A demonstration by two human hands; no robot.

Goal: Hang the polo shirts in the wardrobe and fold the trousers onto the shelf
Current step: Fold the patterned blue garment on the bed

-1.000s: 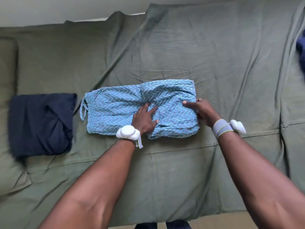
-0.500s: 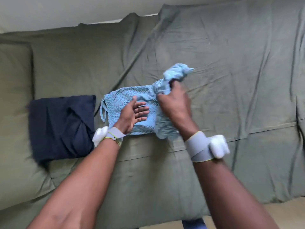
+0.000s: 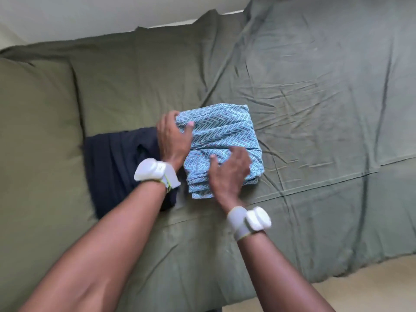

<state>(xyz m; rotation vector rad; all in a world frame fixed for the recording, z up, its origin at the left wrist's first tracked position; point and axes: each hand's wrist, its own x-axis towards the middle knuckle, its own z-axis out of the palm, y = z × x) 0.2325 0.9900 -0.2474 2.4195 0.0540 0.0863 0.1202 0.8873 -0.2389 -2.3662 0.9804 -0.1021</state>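
The blue zigzag-patterned trousers point(image 3: 225, 134) lie folded into a compact square on the green bed sheet point(image 3: 315, 109). My left hand point(image 3: 173, 140) holds the bundle's left edge, thumb on top and fingers curled round the far left corner. My right hand point(image 3: 229, 172) rests flat on the near part of the bundle and presses it down. Both wrists wear white bands. No polo shirt, wardrobe or shelf is in view.
A folded navy garment point(image 3: 117, 167) lies just left of the trousers, partly under my left forearm. A green pillow point(image 3: 33, 131) fills the left side. The bed's near edge and beige floor point(image 3: 364, 287) show at bottom right; a pale wall runs along the top.
My right hand lifted the trousers' right half and folded it over to the left, making a square bundle. My left hand shifted from on top of the trousers to the bundle's left edge.
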